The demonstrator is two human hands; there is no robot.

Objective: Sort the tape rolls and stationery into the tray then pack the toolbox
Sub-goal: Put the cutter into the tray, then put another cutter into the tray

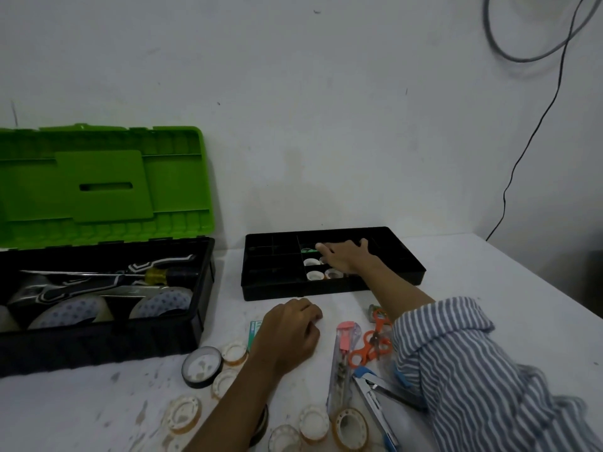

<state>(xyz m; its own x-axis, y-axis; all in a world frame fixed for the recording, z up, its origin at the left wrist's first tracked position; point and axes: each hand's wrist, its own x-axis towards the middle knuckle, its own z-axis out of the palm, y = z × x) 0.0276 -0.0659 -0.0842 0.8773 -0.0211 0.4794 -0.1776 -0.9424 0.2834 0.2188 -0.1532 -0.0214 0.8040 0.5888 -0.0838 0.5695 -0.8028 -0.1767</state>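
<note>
Right hand (342,260) lies loose-fingered over the black tray (293,292) at one o'clock. Left hand (290,334) is curled, whether holding anything I can't tell. Small tape rolls (314,422) at six: light, stiff, slick; pinch across rims.

A marked white wall (326,109) stands behind a scuffed white table (489,272). A thin black cable (504,194) and a grey loop (525,60) hang at right.

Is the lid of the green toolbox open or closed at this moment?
Open. The green lid stands raised behind the black base, where a screwdriver and large tape rolls lie in view.
</note>
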